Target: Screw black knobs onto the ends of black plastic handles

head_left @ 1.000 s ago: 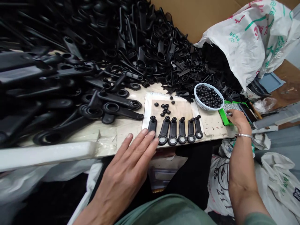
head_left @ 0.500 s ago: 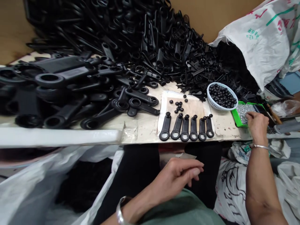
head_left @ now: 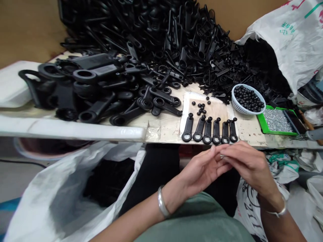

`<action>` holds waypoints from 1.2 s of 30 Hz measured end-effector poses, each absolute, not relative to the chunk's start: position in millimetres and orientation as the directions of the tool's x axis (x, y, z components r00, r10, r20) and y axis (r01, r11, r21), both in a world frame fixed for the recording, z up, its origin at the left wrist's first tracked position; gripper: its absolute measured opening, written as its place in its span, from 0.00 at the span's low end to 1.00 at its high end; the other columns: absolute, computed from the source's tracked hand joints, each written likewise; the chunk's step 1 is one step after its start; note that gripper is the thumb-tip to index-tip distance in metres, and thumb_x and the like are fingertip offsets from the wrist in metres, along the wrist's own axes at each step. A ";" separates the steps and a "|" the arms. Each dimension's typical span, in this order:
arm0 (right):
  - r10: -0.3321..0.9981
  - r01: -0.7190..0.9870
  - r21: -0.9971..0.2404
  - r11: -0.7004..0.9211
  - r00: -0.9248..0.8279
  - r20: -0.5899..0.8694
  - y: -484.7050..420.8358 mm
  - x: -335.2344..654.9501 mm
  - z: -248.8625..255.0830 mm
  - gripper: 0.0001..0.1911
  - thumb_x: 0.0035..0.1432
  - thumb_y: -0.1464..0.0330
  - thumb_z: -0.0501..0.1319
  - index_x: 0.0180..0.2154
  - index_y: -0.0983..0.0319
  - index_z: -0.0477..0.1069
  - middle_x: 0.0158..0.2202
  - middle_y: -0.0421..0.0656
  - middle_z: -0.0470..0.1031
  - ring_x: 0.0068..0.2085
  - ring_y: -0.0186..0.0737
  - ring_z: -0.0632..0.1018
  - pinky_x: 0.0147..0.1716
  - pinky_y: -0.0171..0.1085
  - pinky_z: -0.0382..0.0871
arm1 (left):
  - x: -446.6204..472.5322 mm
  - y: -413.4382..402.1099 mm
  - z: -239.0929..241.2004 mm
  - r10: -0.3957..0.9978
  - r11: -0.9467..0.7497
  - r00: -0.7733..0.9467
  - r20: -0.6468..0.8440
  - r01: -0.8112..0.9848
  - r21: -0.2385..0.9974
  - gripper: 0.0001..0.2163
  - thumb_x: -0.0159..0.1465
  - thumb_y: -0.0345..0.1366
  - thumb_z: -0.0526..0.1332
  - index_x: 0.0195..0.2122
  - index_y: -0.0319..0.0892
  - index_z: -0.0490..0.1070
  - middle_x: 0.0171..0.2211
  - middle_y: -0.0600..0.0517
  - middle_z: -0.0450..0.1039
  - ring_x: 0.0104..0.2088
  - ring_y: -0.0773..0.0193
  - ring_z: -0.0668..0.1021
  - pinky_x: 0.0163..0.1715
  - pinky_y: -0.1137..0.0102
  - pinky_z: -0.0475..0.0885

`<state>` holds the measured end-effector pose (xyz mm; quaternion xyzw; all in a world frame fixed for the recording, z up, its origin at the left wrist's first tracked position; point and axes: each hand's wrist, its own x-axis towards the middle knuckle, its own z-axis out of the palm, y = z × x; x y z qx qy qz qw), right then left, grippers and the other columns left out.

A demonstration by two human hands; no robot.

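My right hand point(head_left: 249, 164) pinches a tiny silvery piece, which looks like a screw point(head_left: 222, 156), between thumb and fingertips. Below it, palm turned up and fingers stretched out, is my left hand point(head_left: 202, 169); the fingertips of both hands meet or overlap just in front of the table edge. Beyond them several black crank arms point(head_left: 207, 130) stand in a row on a pale cloth point(head_left: 186, 104), each with a ring at the near end and a small round knob at the far end. Several loose black knobs point(head_left: 201, 110) lie behind the row.
To the right are a light-blue basket point(head_left: 236, 105) of black knobs and a green tray point(head_left: 263, 124) of small silvery pieces. Black plastic parts point(head_left: 151, 43) are heaped at the back and left. A white sack point(head_left: 50, 188) hangs open below the table; another sack point(head_left: 290, 43) stands back right.
My right hand has left the green tray and come left to my left hand, holding a tiny silvery piece. My left hand has turned palm up. The view has shifted left.
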<state>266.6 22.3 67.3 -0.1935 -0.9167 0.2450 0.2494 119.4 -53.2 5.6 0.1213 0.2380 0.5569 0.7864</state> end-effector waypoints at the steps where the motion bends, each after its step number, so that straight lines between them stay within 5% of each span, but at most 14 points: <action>1: 0.442 0.223 -0.510 0.831 -0.822 0.359 18.2 260.6 64.2 0.13 0.66 0.75 0.59 0.47 0.56 0.76 0.44 0.44 0.80 0.44 0.40 0.78 0.43 0.42 0.75 | 119.3 -52.0 7.6 0.939 0.322 0.224 -0.260 -0.835 0.445 0.19 0.74 0.41 0.47 0.54 0.37 0.71 0.57 0.42 0.72 0.58 0.58 0.74 0.61 0.61 0.67; 6: 0.473 0.282 -0.485 0.828 -0.814 0.336 18.0 253.4 55.3 0.14 0.67 0.73 0.57 0.48 0.55 0.76 0.47 0.46 0.77 0.48 0.44 0.75 0.47 0.47 0.72 | 115.4 -51.2 17.3 0.937 0.246 0.120 -0.327 -0.893 0.377 0.18 0.74 0.38 0.47 0.49 0.35 0.74 0.50 0.43 0.76 0.54 0.60 0.76 0.61 0.62 0.68; 12: 0.631 0.355 -0.600 0.717 -0.696 0.342 32.4 270.2 53.1 0.10 0.66 0.68 0.59 0.44 0.55 0.79 0.42 0.45 0.77 0.43 0.42 0.78 0.42 0.42 0.74 | 111.0 -56.5 14.5 0.940 0.281 0.154 -0.306 -0.858 0.430 0.19 0.74 0.37 0.46 0.55 0.34 0.70 0.59 0.40 0.70 0.60 0.56 0.73 0.62 0.60 0.67; 17: 0.701 0.618 -0.351 0.704 -0.526 0.481 78.3 288.1 50.4 0.11 0.66 0.68 0.57 0.42 0.59 0.79 0.38 0.46 0.79 0.40 0.43 0.79 0.42 0.42 0.73 | 112.1 -58.8 -2.7 0.946 0.302 0.213 -0.245 -0.855 0.421 0.14 0.70 0.33 0.55 0.54 0.36 0.71 0.59 0.40 0.71 0.59 0.55 0.74 0.62 0.60 0.67; 22: 0.628 0.680 -0.101 0.726 -0.597 0.498 115.3 280.7 42.3 0.15 0.68 0.70 0.52 0.42 0.63 0.78 0.37 0.48 0.79 0.39 0.46 0.78 0.41 0.43 0.72 | 113.2 -57.7 -9.0 0.943 0.311 0.245 -0.224 -0.887 0.340 0.12 0.69 0.34 0.60 0.51 0.36 0.74 0.56 0.40 0.73 0.56 0.55 0.76 0.61 0.60 0.69; 36: 0.569 0.650 0.196 0.734 -0.746 0.345 125.6 266.0 32.6 0.18 0.66 0.77 0.48 0.43 0.65 0.76 0.38 0.50 0.76 0.41 0.47 0.73 0.41 0.43 0.69 | 106.2 -55.8 -4.5 0.934 0.306 0.236 -0.268 -0.916 0.261 0.14 0.69 0.40 0.60 0.49 0.37 0.76 0.56 0.41 0.73 0.57 0.52 0.75 0.61 0.58 0.68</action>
